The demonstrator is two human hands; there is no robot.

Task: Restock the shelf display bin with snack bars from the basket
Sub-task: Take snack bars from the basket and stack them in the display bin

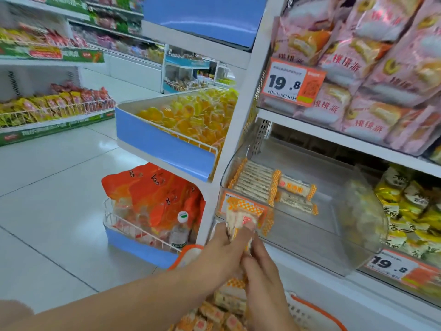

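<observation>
A small bundle of snack bars (241, 217) with orange-checked wrapper ends is held up in front of the clear display bin (334, 235). My left hand (226, 247) grips the bundle from the left and my right hand (260, 268) grips it from below right. Inside the bin, a row of the same bars (255, 181) stands at the back left, with a few more bars (296, 192) lying beside it. The white basket (307, 311) with an orange rim sits below my hands, holding several more bars (214, 314).
A white shelf post (241, 111) stands just left of the bin. Blue-fronted bins of yellow sweets (191, 115) and orange bags (155, 194) lie to the left. Pink cake packs (372, 68) fill the shelf above; yellow packs (410, 211) sit right of the bin. Price tags (291, 80) hang on shelf edges.
</observation>
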